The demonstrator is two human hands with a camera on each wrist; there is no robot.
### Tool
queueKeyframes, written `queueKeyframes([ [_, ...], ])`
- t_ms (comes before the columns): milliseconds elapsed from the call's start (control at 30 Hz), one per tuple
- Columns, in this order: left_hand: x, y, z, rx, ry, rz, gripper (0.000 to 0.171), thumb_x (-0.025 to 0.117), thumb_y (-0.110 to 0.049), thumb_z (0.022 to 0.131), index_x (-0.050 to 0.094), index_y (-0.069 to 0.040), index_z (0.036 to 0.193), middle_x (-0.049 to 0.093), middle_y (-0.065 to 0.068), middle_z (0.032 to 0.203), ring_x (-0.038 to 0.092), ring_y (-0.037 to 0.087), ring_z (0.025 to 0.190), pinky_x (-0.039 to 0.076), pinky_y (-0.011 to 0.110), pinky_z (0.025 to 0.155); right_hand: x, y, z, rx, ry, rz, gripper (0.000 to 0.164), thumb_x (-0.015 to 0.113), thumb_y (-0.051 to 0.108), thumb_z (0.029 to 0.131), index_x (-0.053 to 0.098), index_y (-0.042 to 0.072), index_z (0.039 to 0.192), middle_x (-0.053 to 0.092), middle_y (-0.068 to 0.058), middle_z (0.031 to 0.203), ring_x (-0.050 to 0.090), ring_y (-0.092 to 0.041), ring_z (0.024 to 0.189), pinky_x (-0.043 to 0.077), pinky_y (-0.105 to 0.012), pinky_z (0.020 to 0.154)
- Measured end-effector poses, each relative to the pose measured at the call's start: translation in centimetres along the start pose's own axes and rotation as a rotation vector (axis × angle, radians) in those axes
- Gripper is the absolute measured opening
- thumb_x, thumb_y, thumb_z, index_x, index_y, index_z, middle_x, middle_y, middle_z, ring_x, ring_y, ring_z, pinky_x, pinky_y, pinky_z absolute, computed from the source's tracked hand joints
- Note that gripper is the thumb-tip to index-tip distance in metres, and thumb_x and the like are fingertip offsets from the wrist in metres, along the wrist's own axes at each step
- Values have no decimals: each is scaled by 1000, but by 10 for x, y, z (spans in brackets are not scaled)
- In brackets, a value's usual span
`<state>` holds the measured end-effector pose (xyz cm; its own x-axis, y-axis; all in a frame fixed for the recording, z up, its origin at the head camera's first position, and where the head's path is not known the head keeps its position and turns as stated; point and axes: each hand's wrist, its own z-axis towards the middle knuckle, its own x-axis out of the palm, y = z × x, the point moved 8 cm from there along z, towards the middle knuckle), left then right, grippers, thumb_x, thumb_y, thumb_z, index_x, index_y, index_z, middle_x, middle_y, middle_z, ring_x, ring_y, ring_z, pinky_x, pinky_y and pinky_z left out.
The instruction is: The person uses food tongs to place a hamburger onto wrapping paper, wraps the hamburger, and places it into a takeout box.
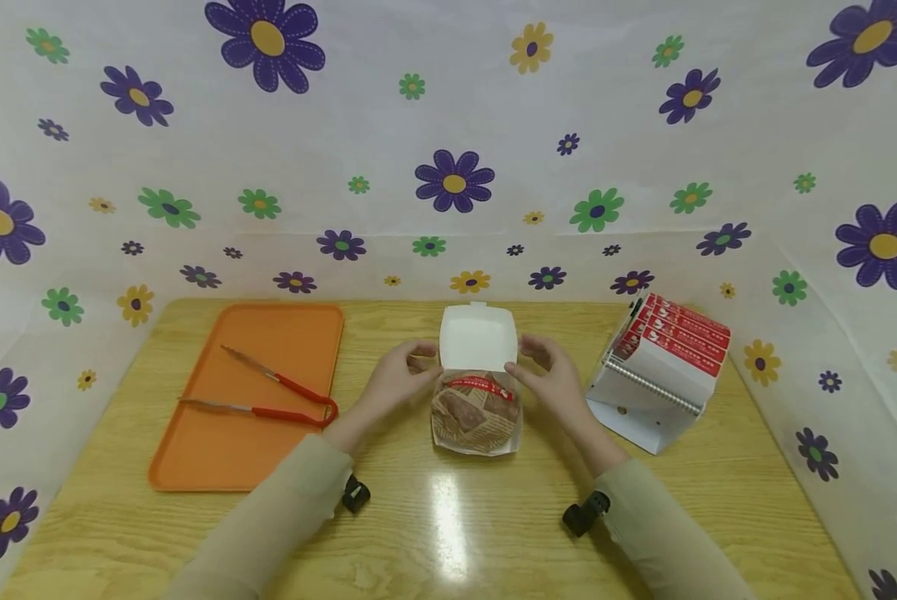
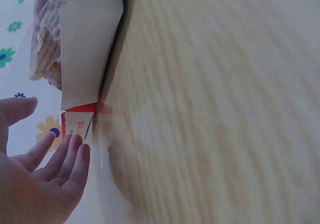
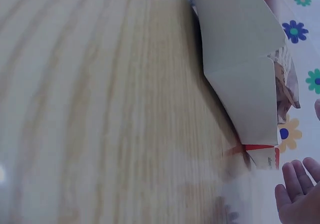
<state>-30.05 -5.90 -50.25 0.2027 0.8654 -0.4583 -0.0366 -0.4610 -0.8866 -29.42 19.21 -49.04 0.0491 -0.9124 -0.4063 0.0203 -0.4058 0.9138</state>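
Note:
A white clamshell burger box [image 1: 478, 336] sits at the middle of the wooden table, its lid tipped back toward the flowered backdrop. In its base lies a burger in brown printed paper [image 1: 473, 421] with a red strip label [image 1: 486, 384] across the far side. My left hand [image 1: 398, 379] is at the box's left side, near the hinge, fingers extended. On the opposite side my right hand [image 1: 549, 379] mirrors it, thumb close to the lid's corner. Both wrist views show relaxed fingers beside the box; the left hand [image 2: 47, 179] has its thumb apart from the other fingers.
An orange tray [image 1: 193, 458] lies on the left, carrying red-handled metal tongs [image 1: 298, 414]. To the right stands a white spiral-bound stand [image 1: 654, 396] with red printed strips [image 1: 681, 337]. Flowered cloth [image 1: 456, 108] encloses the table's back and sides.

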Motion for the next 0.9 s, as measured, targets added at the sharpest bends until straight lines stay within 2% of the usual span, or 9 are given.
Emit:
queueKeyframes([
  [200,2,9,14,-74,-27,-103,43,72,-16,101,63,1,140,70,23,132,70,39,121,61,47,103,-1,-11,11,104,-8,61,62,72,14,101,47,-7,154,57,-29,151,57,-43,140,45,-50,123],
  [400,9,17,25,-161,-15,-160,46,70,-17,103,60,0,144,67,25,139,69,40,123,64,43,96,7,-19,20,198,56,46,66,69,20,103,43,-9,156,53,-32,155,53,-45,144,42,-52,125],
  [533,12,13,27,-160,-1,-154,47,69,-16,103,59,2,145,67,27,139,68,42,124,62,45,100,12,-20,22,240,104,50,67,66,21,105,39,-9,158,48,-32,159,49,-46,147,40,-53,127],
  [733,9,4,27,-140,-28,-153,47,67,-17,104,59,3,145,66,29,138,64,42,130,55,51,111,9,-14,22,245,112,143,65,64,18,106,37,-8,159,45,-32,161,46,-45,150,38,-53,128],
  [900,3,-5,23,-95,-39,-182,46,67,-17,103,59,4,143,66,29,136,67,43,125,59,47,107,1,-2,17,223,109,146,68,66,20,104,36,-4,161,45,-30,161,47,-44,149,37,-53,128],
])
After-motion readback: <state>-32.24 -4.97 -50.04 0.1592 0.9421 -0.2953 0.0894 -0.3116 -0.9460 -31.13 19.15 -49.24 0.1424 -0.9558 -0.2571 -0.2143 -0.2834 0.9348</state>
